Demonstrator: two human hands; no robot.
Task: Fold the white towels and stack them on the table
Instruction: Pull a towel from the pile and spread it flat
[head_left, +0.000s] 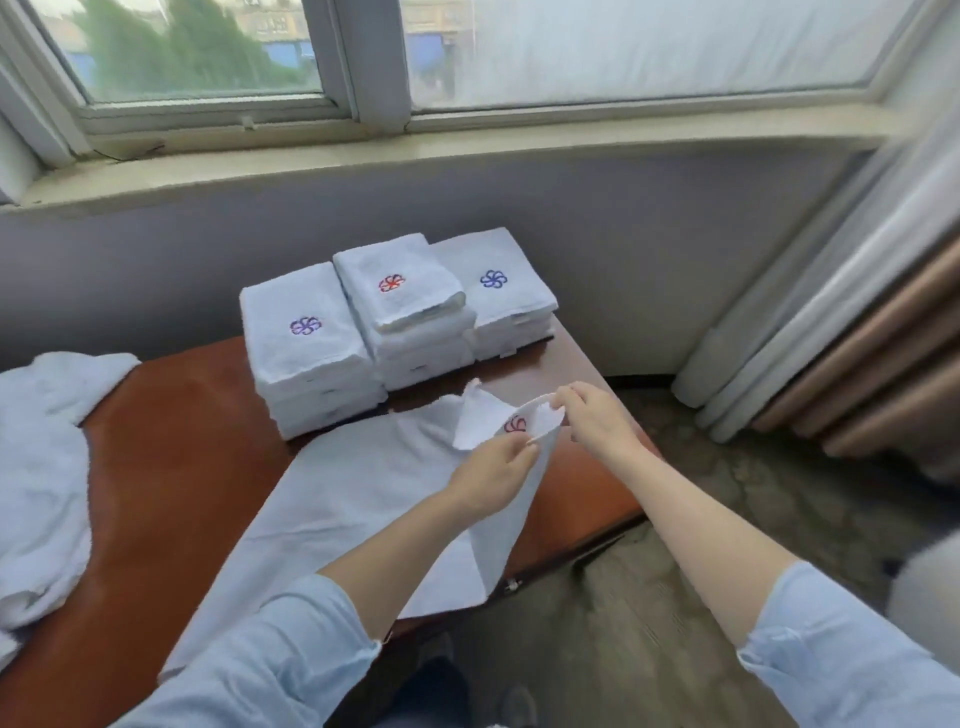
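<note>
Hands (493, 470) (597, 418) pinching towel (358, 499) corner, towel apparently diagonal

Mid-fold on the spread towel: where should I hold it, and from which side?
Pinch the spread towel at its lifted far-right end by the red emblem, from the right edge of the table, where the left hand and right hand pinch it; the rest lies flat.

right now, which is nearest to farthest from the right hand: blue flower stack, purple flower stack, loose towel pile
From the right hand:
1. blue flower stack, back right
2. purple flower stack, back left
3. loose towel pile, far left
</note>
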